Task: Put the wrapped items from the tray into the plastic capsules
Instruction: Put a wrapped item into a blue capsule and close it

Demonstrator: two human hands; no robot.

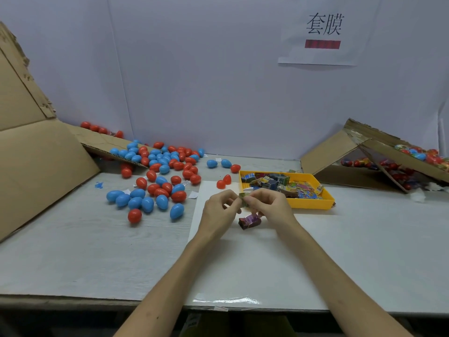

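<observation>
backdrop: plain white panels (194,69), smooth and matte, with a paper sign (323,32) stuck high on the right, black characters over a red bar.

desk (73,251): pale grey, faint wood grain, flat. a glossy white sheet (243,263) lies on it in front of you and catches glare at its near edge.

left: big brown cardboard flaps (36,166), corrugated, with torn edges, sloping down onto the desk. right: a tipped cardboard box (340,152), also ragged, holding shiny film-covered eggs (418,154).

capsules (162,201): smooth egg-shaped plastic, red and blue, dozens spilled loose from the left flap across the desk. two red pieces (223,182) stand apart at the far edge of the sheet, just left of the tray. can't tell if they are halves or whole.

yellow tray (313,204): shallow rectangular plastic with a perforated floor, at the far right of the sheet. it holds a heap of small printed wrapped items (279,184), blocky and crinkled.

your left hand (218,210) and right hand (269,205) meet over the sheet, just in front of the tray. fingers of both are curled, pinching one green wrapped item (245,199) between them, lifted off the desk.

a purple wrapped item (250,221), boxy with shiny film, lies on the sheet right under your hands.
</observation>
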